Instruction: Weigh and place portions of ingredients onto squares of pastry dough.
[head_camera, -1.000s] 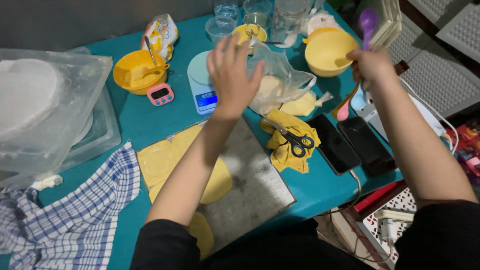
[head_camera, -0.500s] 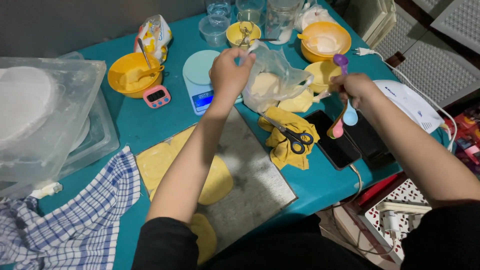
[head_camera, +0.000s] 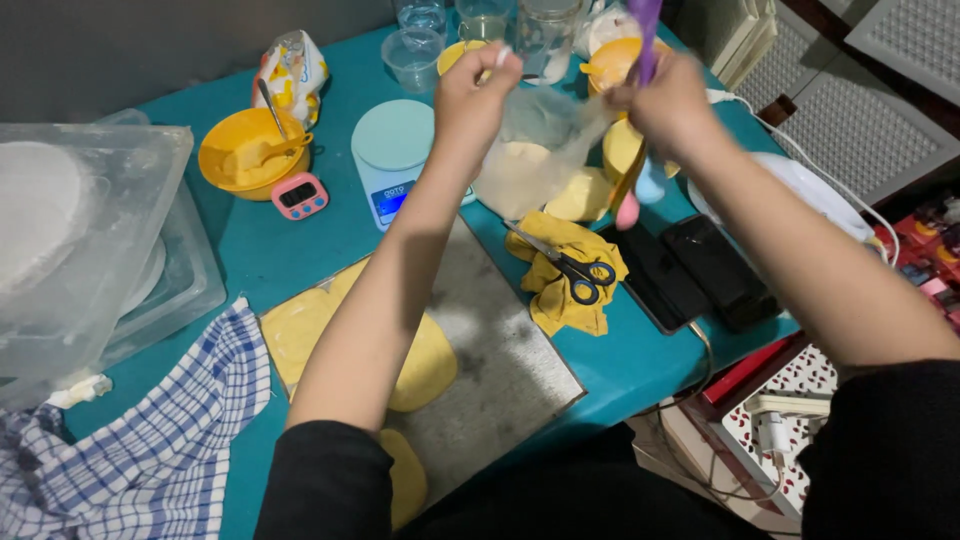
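While the clear plastic bag (head_camera: 535, 150) hung stretched above the tabletop (head_camera: 330, 235), the left hand (head_camera: 475, 90) pinched one edge shut and the right hand (head_camera: 665, 95), also gripping a purple spatula (head_camera: 645, 25), pulled the other, probably keeping its mouth open over the scale (head_camera: 395, 150).

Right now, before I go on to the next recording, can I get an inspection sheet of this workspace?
Surface: teal table, crowded, with a grey mat at the front.
Job's things: clear plastic bag stretched between both hands; purple spoon in the right hand.
Clutter: kitchen scale, pink timer, yellow bowl, scissors on a yellow cloth, two phones, checked towel, plastic tub.
Grippers: left hand pinches the bag; right hand grips bag and spoon.
Cables: white cord along the right edge.
Surroundings: boxes on the floor, right.
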